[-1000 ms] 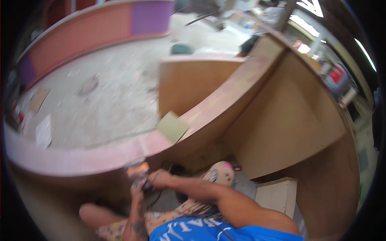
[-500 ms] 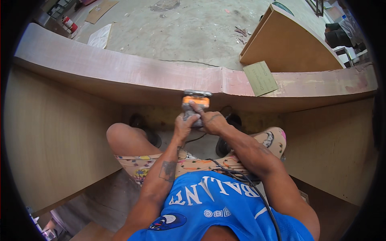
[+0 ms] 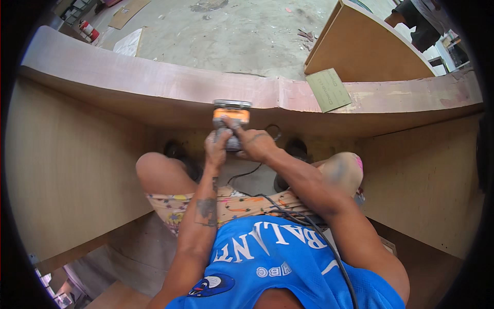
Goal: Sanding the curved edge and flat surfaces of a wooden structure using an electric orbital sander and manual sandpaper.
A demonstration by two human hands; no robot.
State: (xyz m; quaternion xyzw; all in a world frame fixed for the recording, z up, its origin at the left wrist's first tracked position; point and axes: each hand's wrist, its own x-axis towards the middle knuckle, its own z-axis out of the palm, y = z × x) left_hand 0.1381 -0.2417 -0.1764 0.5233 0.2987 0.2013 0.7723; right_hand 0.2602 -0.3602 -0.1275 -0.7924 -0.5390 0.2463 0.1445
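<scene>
A: Half a second ago the orange power sander (image 3: 231, 117) sat a shade lower against the curved plywood counter (image 3: 154, 85); now it looks pressed closer under the rim, both arms a bit more stretched.

B: So the tool is being worked along that edge?

A: It seems so. The left hand (image 3: 217, 149) is wrapped shut round the sander's grey body from the left, and the right hand (image 3: 256, 144) is clamped over its back, fingers on top.

B: And the cable?

A: The black cord (image 3: 288, 211) runs from under the hands back across the lap. Further right, a green sandpaper sheet (image 3: 329, 89) lies on the counter top, well apart from the sander.
</scene>
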